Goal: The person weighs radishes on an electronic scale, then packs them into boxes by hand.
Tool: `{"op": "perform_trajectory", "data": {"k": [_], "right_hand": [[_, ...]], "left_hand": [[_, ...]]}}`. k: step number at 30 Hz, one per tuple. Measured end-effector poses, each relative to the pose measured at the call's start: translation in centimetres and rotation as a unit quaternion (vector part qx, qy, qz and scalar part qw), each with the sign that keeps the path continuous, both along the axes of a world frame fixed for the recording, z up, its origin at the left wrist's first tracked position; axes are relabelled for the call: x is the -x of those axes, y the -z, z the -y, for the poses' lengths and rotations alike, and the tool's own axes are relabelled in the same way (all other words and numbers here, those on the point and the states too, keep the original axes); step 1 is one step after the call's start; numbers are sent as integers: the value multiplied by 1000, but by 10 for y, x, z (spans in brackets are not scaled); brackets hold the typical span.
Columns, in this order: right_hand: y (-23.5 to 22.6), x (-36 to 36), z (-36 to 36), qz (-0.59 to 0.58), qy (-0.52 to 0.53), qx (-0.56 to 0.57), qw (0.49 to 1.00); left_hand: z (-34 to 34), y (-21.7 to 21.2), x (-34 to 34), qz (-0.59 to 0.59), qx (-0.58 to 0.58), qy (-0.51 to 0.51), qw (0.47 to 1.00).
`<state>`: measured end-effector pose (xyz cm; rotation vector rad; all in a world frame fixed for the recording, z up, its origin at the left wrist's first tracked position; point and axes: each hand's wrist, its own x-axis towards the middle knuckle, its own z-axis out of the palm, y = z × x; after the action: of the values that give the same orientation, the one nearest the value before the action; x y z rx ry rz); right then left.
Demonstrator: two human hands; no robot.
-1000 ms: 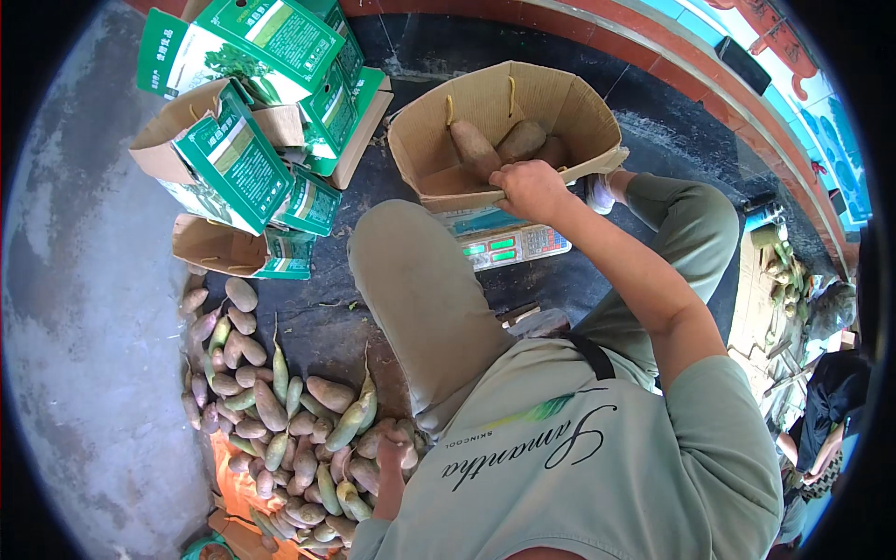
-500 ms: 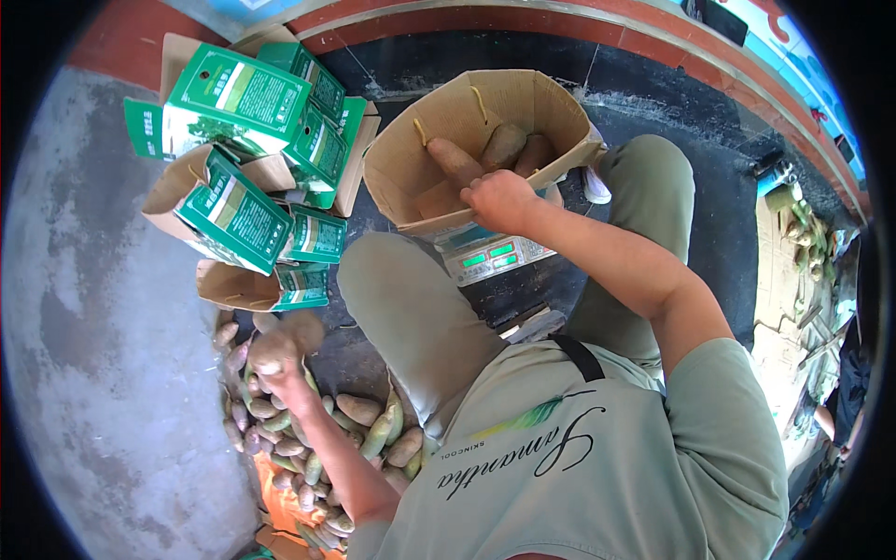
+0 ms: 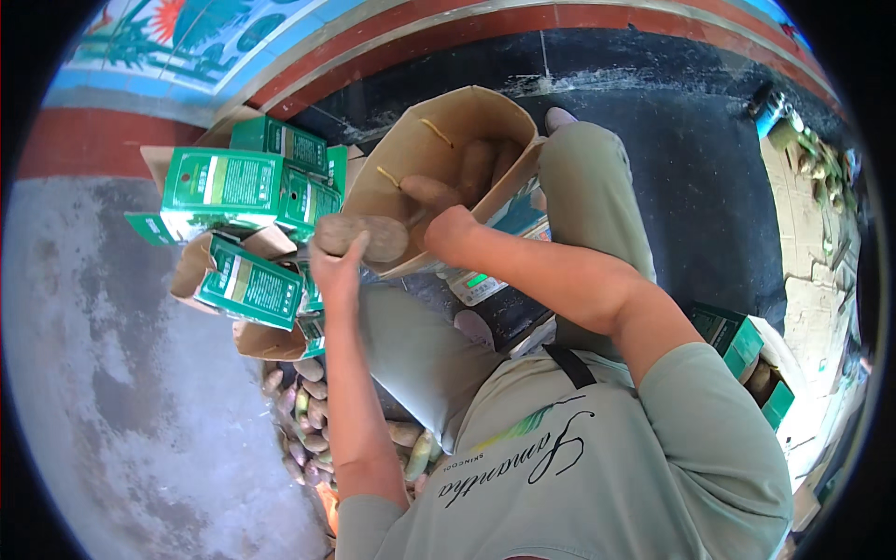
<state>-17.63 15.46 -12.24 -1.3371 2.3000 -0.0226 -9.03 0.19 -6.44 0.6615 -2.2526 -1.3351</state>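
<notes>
Head view: left hand [image 3: 338,271] has its fingers closed around a brown sweet potato [image 3: 362,237], held just outside the left rim of the open cardboard box [image 3: 420,168], with the tuber's long axis lying roughly level and pointing toward the box mouth on its right. Right hand [image 3: 450,230] rests at the box's lower edge, fingers curled on the rim; whether it grips anything else cannot be told. Left hand is nearer the tuber; more tubers lie inside the box.
</notes>
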Motion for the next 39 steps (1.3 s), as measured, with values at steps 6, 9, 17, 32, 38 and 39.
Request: {"op": "perform_trajectory", "data": {"k": [6, 9, 17, 32, 38, 39], "right_hand": [[-12, -6, 12, -1, -24, 10, 1000], [2, -4, 10, -26, -16, 28, 999], [-7, -3, 11, 1, -23, 29, 999], [4, -6, -2, -37, -19, 86, 995], [18, -7, -1, -88, -8, 72, 993], [14, -9, -1, -86, -4, 56, 995]], "left_hand": [[15, 47, 2, 159, -43, 25, 986], [3, 24, -1, 101, 72, 56, 991], [74, 18, -127, -4, 34, -198, 980], [-11, 266, -545, 613, 236, 99, 748], [-48, 299, -575, 605, 188, 77, 770], [-53, 301, -577, 604, 181, 73, 773]]}}
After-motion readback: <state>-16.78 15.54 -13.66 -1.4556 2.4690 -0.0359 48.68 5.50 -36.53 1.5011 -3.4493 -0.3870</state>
